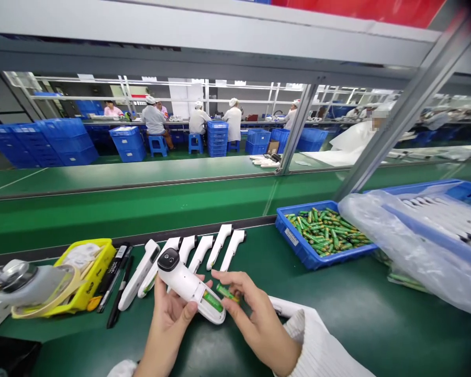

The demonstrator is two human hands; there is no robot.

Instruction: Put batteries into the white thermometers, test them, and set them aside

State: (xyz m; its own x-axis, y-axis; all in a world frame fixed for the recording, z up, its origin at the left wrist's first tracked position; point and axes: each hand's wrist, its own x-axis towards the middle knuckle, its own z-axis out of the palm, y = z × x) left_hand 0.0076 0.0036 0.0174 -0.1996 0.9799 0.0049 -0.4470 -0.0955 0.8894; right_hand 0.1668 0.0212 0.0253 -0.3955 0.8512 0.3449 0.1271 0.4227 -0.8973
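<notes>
A white handheld device (184, 283) with a black sensor end lies tilted in my left hand (168, 319), its battery compartment open and facing up. One green battery (212, 301) sits in that compartment. Between the thumb and fingers of my right hand (255, 319) is another green battery (226, 292), just beside the compartment. Behind the held device, several similar white devices (198, 254) lie in a row on the green table (337, 324). A blue tray (304, 256) full of green batteries (325, 230) stands to the right.
At the left are a yellow basket (98, 272), black pens (120, 288) and a bottle (39, 285). Plastic wrap (408, 251) covers part of a larger blue tray at the right. A metal post (400, 115) rises behind. People work beyond the green conveyor (141, 209).
</notes>
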